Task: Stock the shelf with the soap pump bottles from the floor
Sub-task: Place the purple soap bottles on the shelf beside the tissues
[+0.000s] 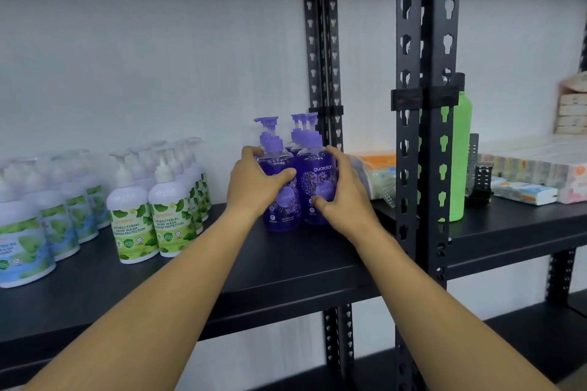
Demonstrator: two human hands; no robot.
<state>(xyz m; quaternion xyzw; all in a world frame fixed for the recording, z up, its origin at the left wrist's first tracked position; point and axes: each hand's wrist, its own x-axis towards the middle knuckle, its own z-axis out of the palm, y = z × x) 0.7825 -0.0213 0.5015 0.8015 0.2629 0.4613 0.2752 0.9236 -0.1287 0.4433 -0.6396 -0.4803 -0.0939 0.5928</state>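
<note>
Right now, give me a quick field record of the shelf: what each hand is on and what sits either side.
left hand: grips left purple pump bottle
right hand: grips right purple pump bottle
bottles: upright, side by side on black metal shelf
left of them: white green-label pump bottles
right of them: tissue packs, green plastic bottle

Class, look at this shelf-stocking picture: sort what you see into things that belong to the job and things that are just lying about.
Part of the job: purple bottles, gripped by left hand and right hand; shelf; green-label bottles; blue-label bottles.

Just lying about: green flask; tissue packs; orange pack.
</note>
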